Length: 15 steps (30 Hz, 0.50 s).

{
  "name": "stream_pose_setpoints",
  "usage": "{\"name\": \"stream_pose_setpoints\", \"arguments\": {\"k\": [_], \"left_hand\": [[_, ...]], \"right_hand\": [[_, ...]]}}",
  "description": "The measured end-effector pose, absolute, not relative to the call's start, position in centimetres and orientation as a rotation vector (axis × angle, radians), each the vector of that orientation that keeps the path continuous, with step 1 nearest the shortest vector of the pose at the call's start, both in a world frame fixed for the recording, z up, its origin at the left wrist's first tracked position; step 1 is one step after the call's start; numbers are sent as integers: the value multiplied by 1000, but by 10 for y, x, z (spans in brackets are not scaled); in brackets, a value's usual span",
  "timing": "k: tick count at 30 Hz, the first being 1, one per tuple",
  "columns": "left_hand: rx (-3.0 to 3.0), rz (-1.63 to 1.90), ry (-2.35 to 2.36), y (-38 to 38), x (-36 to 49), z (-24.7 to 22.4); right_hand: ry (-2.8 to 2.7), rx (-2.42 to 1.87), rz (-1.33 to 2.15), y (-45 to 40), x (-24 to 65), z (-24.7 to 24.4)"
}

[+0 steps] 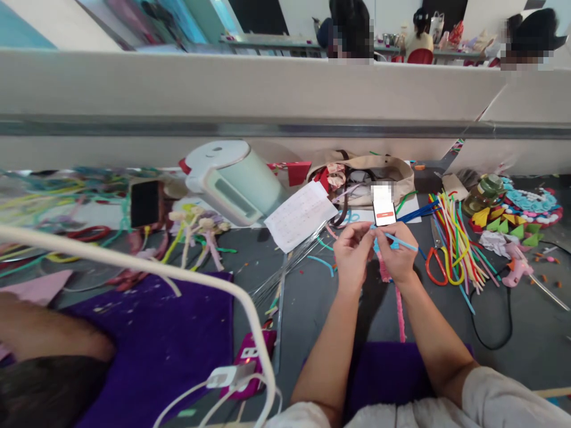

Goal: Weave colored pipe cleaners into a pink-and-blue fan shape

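My left hand (pixel 351 254) and my right hand (pixel 398 257) are close together above the grey table, fingers pinched. Between them is a light blue pipe cleaner (pixel 402 242), one end sticking out to the right past my right hand. More blue shows between my fingers, but its shape is partly hidden. Just beyond my fingertips stands a phone (pixel 384 215) with a lit screen. Below my hands a pink fuzzy strip (pixel 399 312) runs toward me. A loose blue pipe cleaner (pixel 322 263) lies left of my left hand.
At right lie a bundle of coloured pipe cleaners (pixel 461 249), orange-handled scissors (pixel 436 266) and a pink glue gun (pixel 517 266). Behind my hands are a canvas bag (pixel 404 175) and a written sheet (pixel 298 217). A white kettle (pixel 236 181) and magenta power strip (pixel 254 359) are left.
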<state>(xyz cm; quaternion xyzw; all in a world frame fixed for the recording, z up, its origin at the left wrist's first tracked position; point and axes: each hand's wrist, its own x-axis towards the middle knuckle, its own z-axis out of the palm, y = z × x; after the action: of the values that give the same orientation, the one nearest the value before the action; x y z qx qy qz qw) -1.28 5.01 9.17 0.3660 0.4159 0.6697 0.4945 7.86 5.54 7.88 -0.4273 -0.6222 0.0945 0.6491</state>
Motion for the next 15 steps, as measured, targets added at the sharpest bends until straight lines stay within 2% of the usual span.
{"name": "stream_pose_setpoints", "arguments": {"k": [8, 15], "left_hand": [[1133, 1690, 1177, 56, -22, 79], [996, 1631, 1085, 52, -17, 84]], "right_hand": [[-1524, -935, 96, 56, 79, 82], [-1373, -1010, 431, 55, 77, 81]]}}
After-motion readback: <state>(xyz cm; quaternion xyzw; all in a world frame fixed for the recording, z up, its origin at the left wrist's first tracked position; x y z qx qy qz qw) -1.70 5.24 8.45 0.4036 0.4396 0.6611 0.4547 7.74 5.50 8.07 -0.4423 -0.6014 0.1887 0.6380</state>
